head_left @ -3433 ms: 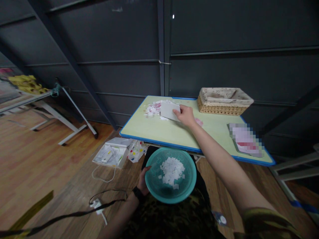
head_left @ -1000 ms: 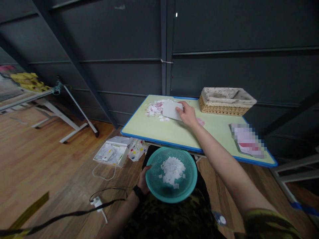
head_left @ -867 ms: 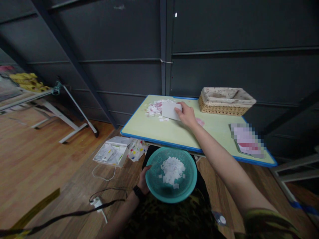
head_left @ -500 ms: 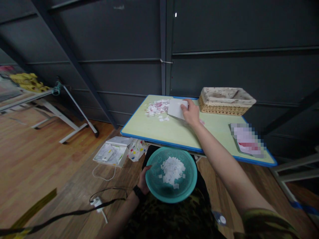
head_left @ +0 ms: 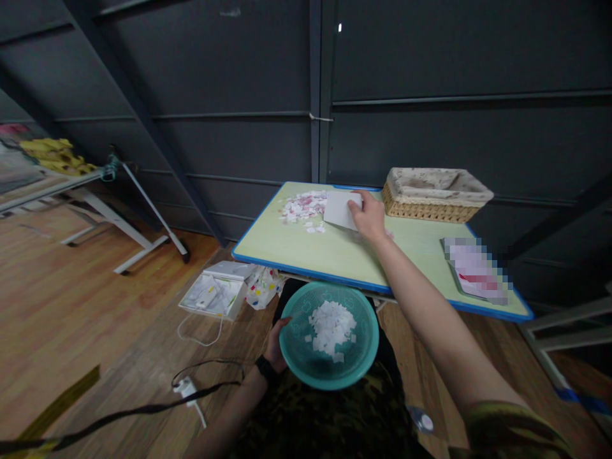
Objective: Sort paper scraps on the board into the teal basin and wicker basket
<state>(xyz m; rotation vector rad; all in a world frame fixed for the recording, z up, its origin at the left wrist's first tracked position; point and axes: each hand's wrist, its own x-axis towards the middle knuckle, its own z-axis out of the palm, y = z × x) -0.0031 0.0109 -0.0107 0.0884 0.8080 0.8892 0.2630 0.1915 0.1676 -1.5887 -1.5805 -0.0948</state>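
Note:
On my lap rests a teal plastic basin [head_left: 301, 363] with a mesh-like wall, holding a heap of small white paper pieces [head_left: 332, 326]. My left hand [head_left: 276, 344] grips its left rim. Over the table, my right hand [head_left: 370, 213] pinches a flat white card [head_left: 340, 209] at its right edge. The card stands tilted beside a loose pile of white and pinkish paper scraps [head_left: 302, 207], hiding part of the pile's right side. Some pinkish bits show just behind my right wrist.
The pale-green table [head_left: 287, 252] has a blue edge. A cloth-lined wicker basket [head_left: 435, 207] stands at its back right, and a blurred-out phone-like slab [head_left: 475, 271] lies at right. An open white box [head_left: 213, 296], cables and a power strip [head_left: 188, 390] lie on the floor at left.
Almost nothing differs. The card and my right hand appear slightly further right, along with the whole table view; my left hand stays on the basin.

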